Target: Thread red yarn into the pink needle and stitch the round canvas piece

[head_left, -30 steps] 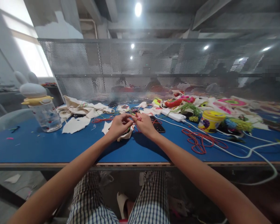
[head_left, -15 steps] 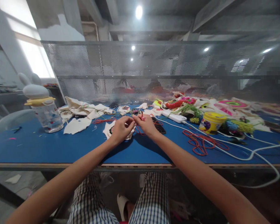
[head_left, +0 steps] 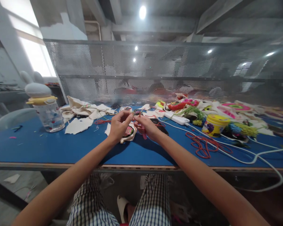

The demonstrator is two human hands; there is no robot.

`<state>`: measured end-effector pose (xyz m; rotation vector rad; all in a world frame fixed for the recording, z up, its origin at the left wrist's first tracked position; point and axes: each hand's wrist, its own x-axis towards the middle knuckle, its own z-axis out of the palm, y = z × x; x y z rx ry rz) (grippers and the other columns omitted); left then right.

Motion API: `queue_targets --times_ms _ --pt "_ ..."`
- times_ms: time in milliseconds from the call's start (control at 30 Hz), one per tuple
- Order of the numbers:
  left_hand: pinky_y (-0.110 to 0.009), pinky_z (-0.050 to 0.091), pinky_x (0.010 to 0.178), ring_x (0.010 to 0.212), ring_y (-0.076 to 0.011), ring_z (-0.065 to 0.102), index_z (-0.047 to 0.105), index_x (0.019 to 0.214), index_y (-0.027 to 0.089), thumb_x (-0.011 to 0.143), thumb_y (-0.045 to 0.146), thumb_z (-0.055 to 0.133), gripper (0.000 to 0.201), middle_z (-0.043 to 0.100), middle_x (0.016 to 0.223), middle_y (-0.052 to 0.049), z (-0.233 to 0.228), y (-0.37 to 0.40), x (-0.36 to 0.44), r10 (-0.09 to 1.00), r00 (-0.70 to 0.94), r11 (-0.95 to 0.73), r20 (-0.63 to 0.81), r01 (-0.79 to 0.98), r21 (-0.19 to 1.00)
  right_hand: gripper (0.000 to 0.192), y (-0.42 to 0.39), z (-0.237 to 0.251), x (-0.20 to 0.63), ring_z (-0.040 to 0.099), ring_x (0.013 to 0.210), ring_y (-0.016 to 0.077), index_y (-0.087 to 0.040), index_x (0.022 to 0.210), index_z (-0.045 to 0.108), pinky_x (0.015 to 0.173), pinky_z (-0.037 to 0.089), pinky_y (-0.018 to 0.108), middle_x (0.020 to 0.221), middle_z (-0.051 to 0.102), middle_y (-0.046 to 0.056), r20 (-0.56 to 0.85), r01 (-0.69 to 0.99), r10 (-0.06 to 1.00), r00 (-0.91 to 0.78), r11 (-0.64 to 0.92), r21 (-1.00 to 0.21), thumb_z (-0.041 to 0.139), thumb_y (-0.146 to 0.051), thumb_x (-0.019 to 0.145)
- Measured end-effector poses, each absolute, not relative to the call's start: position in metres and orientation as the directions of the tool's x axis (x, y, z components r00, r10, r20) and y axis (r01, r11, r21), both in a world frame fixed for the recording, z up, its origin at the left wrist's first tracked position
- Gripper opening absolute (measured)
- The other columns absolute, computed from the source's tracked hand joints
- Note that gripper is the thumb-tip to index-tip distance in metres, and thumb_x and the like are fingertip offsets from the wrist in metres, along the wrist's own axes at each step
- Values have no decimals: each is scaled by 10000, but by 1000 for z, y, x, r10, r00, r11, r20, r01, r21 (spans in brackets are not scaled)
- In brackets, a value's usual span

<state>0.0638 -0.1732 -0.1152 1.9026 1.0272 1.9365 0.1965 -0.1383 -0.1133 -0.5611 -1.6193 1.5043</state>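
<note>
My left hand [head_left: 119, 125] is pinched, thumb against forefinger, above the table's middle. What lies between those fingertips is too small to make out. Close beside it, my right hand [head_left: 146, 127] is closed around a small pink-handled tool [head_left: 144, 136], its kind hidden by the fingers. A thin orange-red strand of yarn shows near the fingertips. Under my left hand lies a piece of white cloth [head_left: 129, 138] with a round pink, green and black yarn pattern, partly covered. A black phone-like slab [head_left: 163, 129] lies behind my right hand, with red yarn across it.
At left stands a clear bottle [head_left: 50, 117] with a rabbit-eared lid. White cloth scraps [head_left: 79, 125] lie nearby. On the right are a yellow tub [head_left: 215, 125], tangled red yarn [head_left: 202, 146], a white power bank [head_left: 176, 118], white cables and heaped yarn pieces. A perforated metal screen [head_left: 122, 69] rises behind.
The pink tool has turned from above my right hand to below it. My left hand has shifted slightly left and up, uncovering more of the patterned cloth.
</note>
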Motion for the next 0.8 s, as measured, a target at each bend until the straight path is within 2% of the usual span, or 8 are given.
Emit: queue_targets --times_ms 133,233,300,367,467,633,733,800 --pt "-280 470 804 802 -145 631 604 764 160 738 305 642 152 672 780 -25 -111 -174 65 728 -122 -682 675 -33 730 272 -138 -114 197 234 325 25 -186 774 493 335 164 191 541 472 -73 263 -255 769 -582 134 -958 569 -445 741" --pt "-287 504 748 702 -142 652 579 747 164 670 317 703 211 645 643 16 -107 -175 65 806 -151 -592 573 -227 773 216 -137 -114 199 233 346 17 -183 831 533 345 146 192 676 551 -43 267 -285 761 -591 113 -952 584 -360 719" --pt "-231 504 601 561 -112 621 572 731 163 648 311 720 226 602 563 45 -105 -177 64 824 -163 -567 543 -253 784 190 -136 -113 200 236 362 15 -180 842 562 364 148 196 726 567 -31 271 -303 756 -595 101 -948 586 -298 695" --pt "-167 408 424 399 -59 508 575 729 159 663 309 711 213 577 529 57 -103 -178 63 813 -159 -583 560 -207 786 174 -135 -113 200 250 379 19 -172 828 592 386 166 201 731 557 -20 281 -317 777 -564 110 -942 567 -280 693" --pt "-155 266 336 325 -25 363 588 710 154 691 297 688 176 552 499 60 -104 -181 64 795 -130 -605 592 -119 787 200 -132 -113 200 298 416 34 -159 762 617 414 204 206 698 506 -13 295 -330 824 -483 141 -933 535 -338 724" --pt "-185 441 576 549 -78 554 606 711 165 721 267 676 124 593 564 35 -102 -178 62 722 -167 -689 671 -79 721 426 -129 -113 199 301 417 49 -156 633 582 425 221 217 594 428 -25 262 -323 866 -426 125 -938 491 -555 753" --pt "-223 451 827 851 -127 629 596 694 178 711 252 693 124 590 575 31 -90 -180 54 681 -196 -732 706 -214 647 515 -129 -113 199 304 401 54 -156 557 545 417 217 223 527 400 -33 204 -266 896 -395 101 -959 466 -628 745" --pt "-255 456 875 861 -141 644 576 674 183 675 258 722 164 535 521 54 -82 -183 49 703 -153 -699 695 -332 633 536 -128 -114 198 317 396 57 -162 515 510 412 230 226 498 401 -34 188 -241 903 -386 98 -966 467 -651 730"
